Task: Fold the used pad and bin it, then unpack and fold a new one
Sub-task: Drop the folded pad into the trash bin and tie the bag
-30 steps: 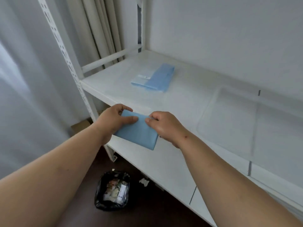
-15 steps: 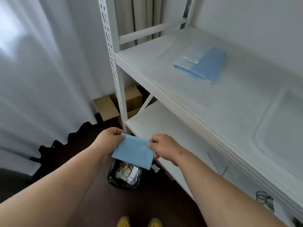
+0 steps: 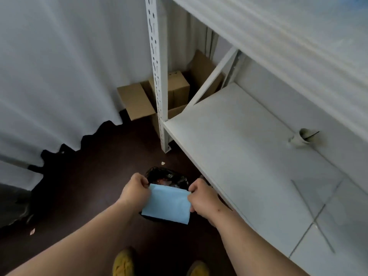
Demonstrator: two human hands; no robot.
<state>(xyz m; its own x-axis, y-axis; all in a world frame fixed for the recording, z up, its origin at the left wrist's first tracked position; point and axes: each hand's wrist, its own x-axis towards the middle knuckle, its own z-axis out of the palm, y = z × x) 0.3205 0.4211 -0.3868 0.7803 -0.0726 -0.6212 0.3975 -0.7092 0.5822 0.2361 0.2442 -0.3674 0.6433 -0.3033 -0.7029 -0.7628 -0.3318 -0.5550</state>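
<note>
The folded blue pad (image 3: 167, 204) hangs as a small rectangle between both hands, directly over the bin (image 3: 169, 177), a small floor bin lined with a black bag that holds some rubbish. My left hand (image 3: 135, 191) pinches the pad's upper left corner. My right hand (image 3: 203, 197) pinches its upper right edge. The pad hides most of the bin's mouth. The new pad on the upper shelf is out of view, apart from a blue trace at the top right corner.
A white metal rack post (image 3: 158, 76) stands behind the bin, with the lower shelf (image 3: 249, 156) reaching right. Cardboard boxes (image 3: 139, 100) sit in the corner by the white curtain (image 3: 59, 66). A small cup (image 3: 302, 136) lies on the shelf. My yellow shoes (image 3: 123, 263) are below.
My head has tilted down and both hands have lowered the folded pad from shelf height to just above the bin. The upper shelf with the new pad has left the view.
</note>
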